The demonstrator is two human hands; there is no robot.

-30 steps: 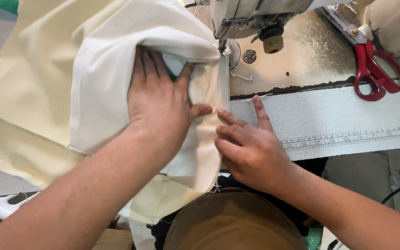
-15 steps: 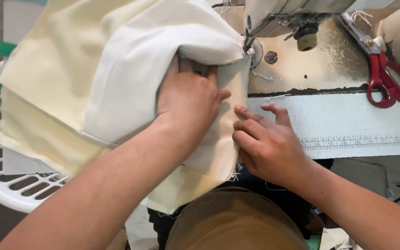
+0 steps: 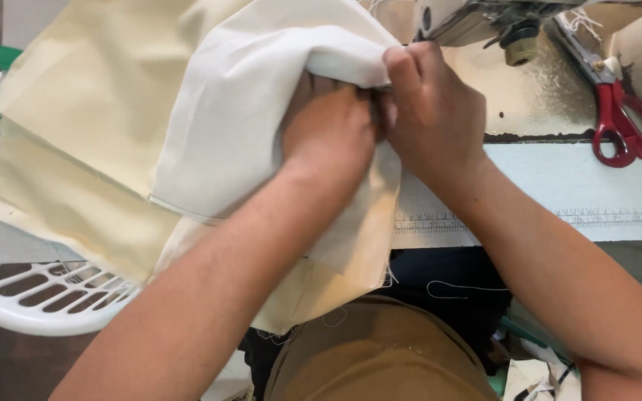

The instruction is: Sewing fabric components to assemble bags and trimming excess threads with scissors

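Note:
My left hand point(image 3: 328, 122) is tucked under a fold of white cloth point(image 3: 239, 126), fingers closed into the fabric. My right hand point(image 3: 432, 111) pinches the same fold at its upper edge, right against the left hand. Cream-yellow cloth point(image 3: 83, 141) lies under and beside the white piece, draped over the table's left edge. The sewing machine's head point(image 3: 484, 18) sits just above my right hand, its round foot part point(image 3: 521, 48) close to my knuckles.
Red-handled scissors point(image 3: 622, 111) lie on the worn machine bed point(image 3: 551, 96) at the right. A white table edge with a printed ruler strip point(image 3: 603, 215) runs below. A white slatted plastic basket point(image 3: 39, 289) stands at lower left. My brown-clad lap point(image 3: 380, 356) is below.
My right hand rose from the table's front edge to the top of the white fold beside the machine. My left hand pushed deeper under the cloth. The camera view shifted left.

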